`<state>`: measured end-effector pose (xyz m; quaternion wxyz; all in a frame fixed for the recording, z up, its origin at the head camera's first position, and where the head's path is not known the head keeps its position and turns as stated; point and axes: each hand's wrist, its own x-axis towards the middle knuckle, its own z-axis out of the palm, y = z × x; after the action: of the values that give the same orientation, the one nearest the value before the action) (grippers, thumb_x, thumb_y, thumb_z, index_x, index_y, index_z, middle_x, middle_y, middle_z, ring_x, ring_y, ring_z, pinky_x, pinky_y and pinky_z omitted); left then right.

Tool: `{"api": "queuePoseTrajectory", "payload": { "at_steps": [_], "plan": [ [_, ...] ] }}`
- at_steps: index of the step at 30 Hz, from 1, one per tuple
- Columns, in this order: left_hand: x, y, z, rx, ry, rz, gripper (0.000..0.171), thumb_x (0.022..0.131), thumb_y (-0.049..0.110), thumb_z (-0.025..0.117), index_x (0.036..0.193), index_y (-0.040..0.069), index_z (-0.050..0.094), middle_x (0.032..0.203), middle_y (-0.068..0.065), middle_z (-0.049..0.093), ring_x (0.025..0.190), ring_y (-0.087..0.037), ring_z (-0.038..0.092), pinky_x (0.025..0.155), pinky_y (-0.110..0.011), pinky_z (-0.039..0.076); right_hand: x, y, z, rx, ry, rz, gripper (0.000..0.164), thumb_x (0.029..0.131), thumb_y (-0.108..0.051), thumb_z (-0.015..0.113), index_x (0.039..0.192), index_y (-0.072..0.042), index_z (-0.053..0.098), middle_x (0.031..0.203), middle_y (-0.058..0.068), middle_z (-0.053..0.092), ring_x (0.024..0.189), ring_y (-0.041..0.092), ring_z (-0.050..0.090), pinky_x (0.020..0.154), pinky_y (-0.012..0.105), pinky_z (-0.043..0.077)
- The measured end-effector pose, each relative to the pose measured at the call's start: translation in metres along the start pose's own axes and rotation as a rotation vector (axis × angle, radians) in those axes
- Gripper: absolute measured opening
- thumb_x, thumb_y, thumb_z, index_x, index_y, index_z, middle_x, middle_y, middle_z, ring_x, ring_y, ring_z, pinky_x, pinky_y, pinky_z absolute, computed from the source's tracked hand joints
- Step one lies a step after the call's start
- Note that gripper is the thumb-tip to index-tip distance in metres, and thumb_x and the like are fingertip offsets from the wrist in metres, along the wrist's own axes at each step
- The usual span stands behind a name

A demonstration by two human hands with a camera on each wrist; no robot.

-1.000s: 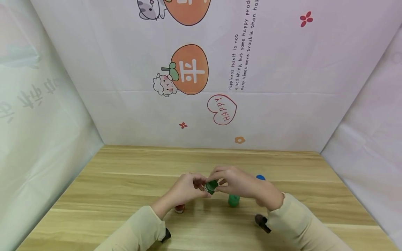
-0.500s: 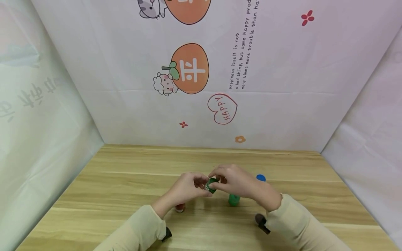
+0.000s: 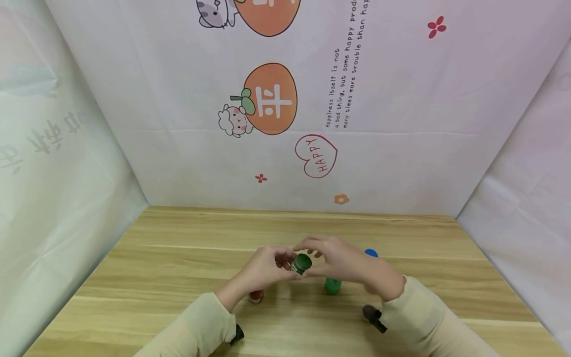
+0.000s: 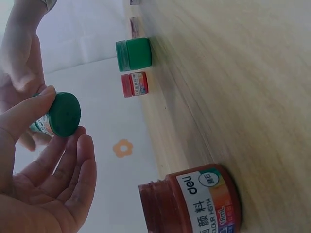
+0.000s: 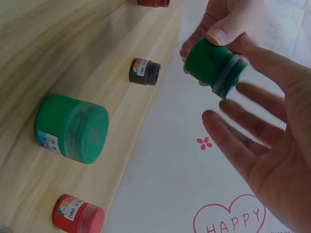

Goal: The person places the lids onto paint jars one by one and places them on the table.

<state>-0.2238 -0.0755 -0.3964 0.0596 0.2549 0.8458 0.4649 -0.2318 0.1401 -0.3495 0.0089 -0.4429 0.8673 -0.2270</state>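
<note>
My left hand [image 3: 267,265] holds a small green paint jar [image 3: 302,264] above the table, tilted toward the right. In the left wrist view its thumb lies on the jar's side and the base of the green jar [image 4: 65,114] faces the camera. My right hand [image 3: 341,258] is around the lid end. In the right wrist view the right fingers [image 5: 226,128] are spread and loosely bent beside the dark green lid [image 5: 229,77], with the thumb close to its far edge.
On the wooden table [image 3: 187,238] stand a larger green jar [image 5: 73,128], a red jar [image 5: 77,213], a dark jar [image 5: 145,71] and a brown jar [image 4: 194,204]. A blue lid [image 3: 371,253] shows behind the right forearm. White printed sheets [image 3: 388,163] enclose the back and sides.
The right fingers and thumb closed in on the lid half a second ago, and now they are spread wider, leaving more of the jar visible. The left hand keeps its place.
</note>
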Motion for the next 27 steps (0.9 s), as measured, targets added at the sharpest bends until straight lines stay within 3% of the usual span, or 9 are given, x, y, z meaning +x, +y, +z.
{"api": "queuePoseTrajectory", "payload": {
  "at_steps": [4,7,11,16,23,27],
  "plan": [
    [0.0002,0.0017,0.0,-0.013,-0.009,-0.011,0.03,0.074,0.032,0.079,0.1,0.02,0.068,0.083,0.01,0.063,0.076,-0.009,0.059,0.067,-0.026,0.049,-0.0009,0.0018,-0.003,0.038,0.001,-0.157,0.042,0.078,-0.008,0.076,0.118,-0.013,0.063,0.12,-0.003,0.055,0.106,0.012,0.055,0.082,0.027,0.049],
    [0.0003,0.0024,0.0004,-0.021,-0.017,-0.008,0.028,0.074,0.032,0.079,0.098,0.021,0.069,0.083,0.009,0.063,0.076,-0.009,0.059,0.067,-0.026,0.049,-0.0009,0.0019,-0.0038,0.052,-0.005,-0.201,0.037,0.078,0.002,0.072,0.112,-0.01,0.065,0.118,-0.001,0.056,0.108,0.011,0.054,0.082,0.025,0.049],
    [0.0005,0.0025,0.001,-0.029,-0.018,-0.007,0.029,0.075,0.03,0.079,0.099,0.019,0.069,0.083,0.008,0.063,0.076,-0.01,0.058,0.066,-0.026,0.049,-0.0008,0.0005,-0.0044,0.123,-0.04,-0.145,0.033,0.08,0.003,0.07,0.111,-0.007,0.066,0.113,-0.001,0.057,0.105,0.012,0.055,0.08,0.024,0.049],
    [0.0008,0.0018,0.0017,-0.025,-0.008,-0.013,0.031,0.074,0.031,0.079,0.1,0.017,0.069,0.083,0.008,0.063,0.076,-0.011,0.059,0.065,-0.026,0.049,-0.0006,-0.001,-0.0041,0.174,-0.06,-0.05,0.031,0.083,-0.006,0.069,0.114,-0.006,0.065,0.11,-0.001,0.057,0.099,0.012,0.057,0.077,0.02,0.049],
    [-0.0001,0.0043,0.0022,-0.027,0.001,-0.017,0.028,0.074,0.033,0.079,0.096,0.021,0.069,0.081,0.008,0.063,0.075,-0.011,0.059,0.065,-0.027,0.049,0.0003,-0.0019,-0.0011,0.113,-0.006,0.021,0.028,0.087,-0.024,0.067,0.112,-0.012,0.067,0.101,-0.006,0.06,0.083,0.005,0.057,0.069,0.018,0.049],
    [-0.0005,0.0071,0.0032,-0.044,0.003,-0.018,0.028,0.073,0.034,0.079,0.097,0.022,0.069,0.082,0.009,0.064,0.075,-0.01,0.06,0.066,-0.027,0.05,0.0008,-0.0033,0.0015,0.033,0.039,0.046,0.027,0.089,-0.033,0.063,0.11,-0.016,0.066,0.085,-0.012,0.057,0.066,0.002,0.052,0.058,0.019,0.047]
  ]
}}
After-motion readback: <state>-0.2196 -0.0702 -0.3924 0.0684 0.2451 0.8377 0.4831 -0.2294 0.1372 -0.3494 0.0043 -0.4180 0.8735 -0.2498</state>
